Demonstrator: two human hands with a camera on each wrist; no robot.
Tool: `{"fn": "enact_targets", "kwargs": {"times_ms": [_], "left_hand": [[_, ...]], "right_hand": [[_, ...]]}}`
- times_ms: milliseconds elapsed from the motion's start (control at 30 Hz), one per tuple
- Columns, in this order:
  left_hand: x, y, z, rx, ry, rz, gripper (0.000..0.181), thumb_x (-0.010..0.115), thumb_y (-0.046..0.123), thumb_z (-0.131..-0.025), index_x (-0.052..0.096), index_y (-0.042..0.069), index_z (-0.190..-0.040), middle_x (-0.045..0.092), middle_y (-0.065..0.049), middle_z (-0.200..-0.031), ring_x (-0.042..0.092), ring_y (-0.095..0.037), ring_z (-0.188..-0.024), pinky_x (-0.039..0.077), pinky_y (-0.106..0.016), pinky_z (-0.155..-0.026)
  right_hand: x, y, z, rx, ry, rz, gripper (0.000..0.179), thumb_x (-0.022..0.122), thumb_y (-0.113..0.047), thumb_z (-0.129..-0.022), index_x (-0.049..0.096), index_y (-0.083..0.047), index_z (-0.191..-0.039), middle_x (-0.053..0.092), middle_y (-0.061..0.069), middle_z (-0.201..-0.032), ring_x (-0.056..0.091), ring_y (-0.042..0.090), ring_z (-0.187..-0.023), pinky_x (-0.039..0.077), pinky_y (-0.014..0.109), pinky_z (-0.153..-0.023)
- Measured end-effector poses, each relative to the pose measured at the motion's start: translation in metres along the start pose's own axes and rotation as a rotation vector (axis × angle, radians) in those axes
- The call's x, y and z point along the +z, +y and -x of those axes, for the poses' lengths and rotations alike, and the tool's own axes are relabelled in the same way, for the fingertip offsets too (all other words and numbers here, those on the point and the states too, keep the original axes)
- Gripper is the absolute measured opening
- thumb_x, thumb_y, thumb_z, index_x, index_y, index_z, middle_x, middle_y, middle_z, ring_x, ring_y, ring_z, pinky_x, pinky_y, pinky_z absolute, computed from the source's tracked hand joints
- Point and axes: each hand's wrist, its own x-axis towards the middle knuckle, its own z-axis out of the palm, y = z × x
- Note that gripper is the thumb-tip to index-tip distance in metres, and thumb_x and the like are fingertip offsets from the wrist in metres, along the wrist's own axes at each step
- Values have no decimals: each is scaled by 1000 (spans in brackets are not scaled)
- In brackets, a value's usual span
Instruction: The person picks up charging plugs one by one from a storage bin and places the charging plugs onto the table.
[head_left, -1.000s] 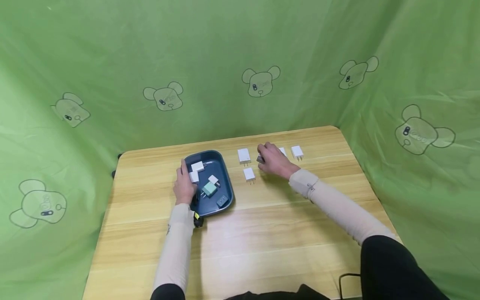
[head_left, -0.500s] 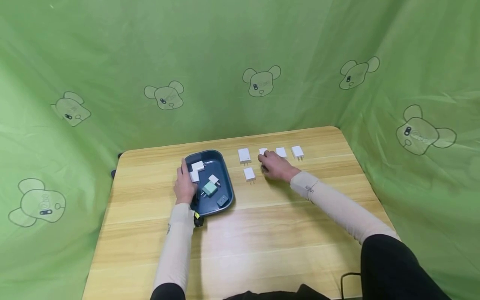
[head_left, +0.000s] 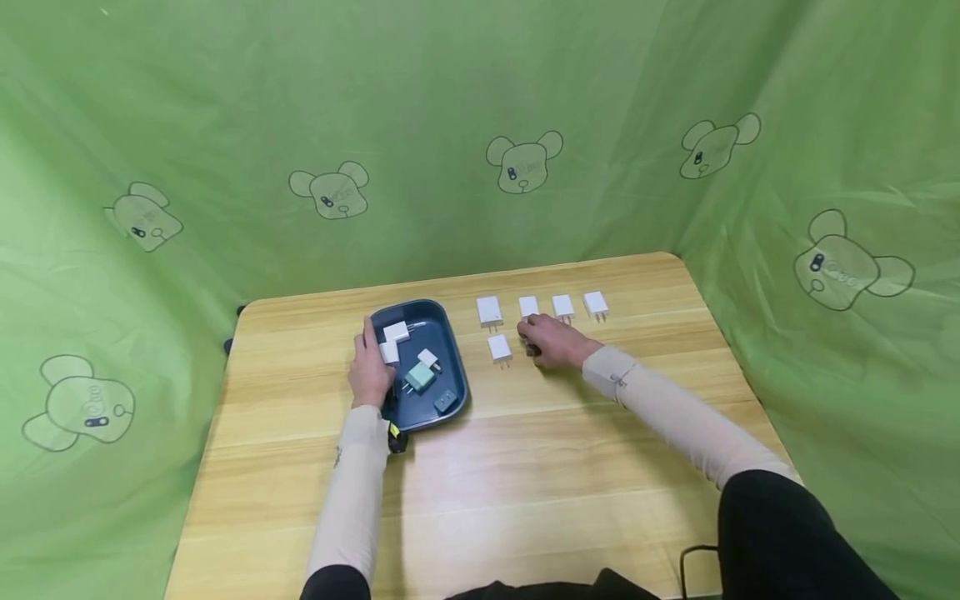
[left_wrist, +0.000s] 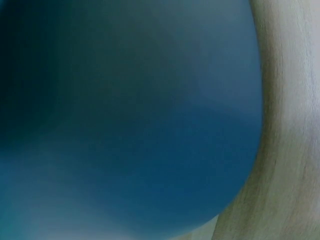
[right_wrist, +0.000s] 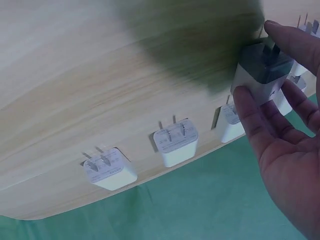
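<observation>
In the head view my left hand [head_left: 369, 375] holds the left side of a dark blue tray [head_left: 408, 415], its fingers along the rim. Inside lie white chargers [head_left: 396, 332], a mint green charger [head_left: 420, 377] and a dark blue-grey charger [head_left: 445, 402]. My right hand [head_left: 557, 340] is just above the table, right of the tray. In the right wrist view its thumb and fingers grip a white charger with a dark end [right_wrist: 262, 70], prongs towards the thumb. The tray's blurred blue wall [left_wrist: 200, 140] fills most of the left wrist view.
White chargers [head_left: 563, 306] form a row along the far side of the wooden table [head_left: 510, 500], prongs towards me. One more white charger [head_left: 499, 348] lies in front of the row, left of my right hand. A green curtain [head_left: 420, 100] hangs behind the table.
My right hand has come back from the far row towards me with the dark-ended charger, uncovering white chargers in the row. My left hand and the tray have not moved.
</observation>
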Motion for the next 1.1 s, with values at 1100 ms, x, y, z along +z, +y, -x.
{"fn": "enact_targets", "kwargs": {"times_ms": [1100], "left_hand": [[0,1,2,-3,6,-7,108,70,-5,-79,8,19,-165,41,-22,-150,65,-46,-87,57,-56,-73]], "right_hand": [[-9,-2,1,42,-97,19,55,68,-6,-74,58,-6,-128,61,12,-119,57,31,-111,54,48,-97]]}}
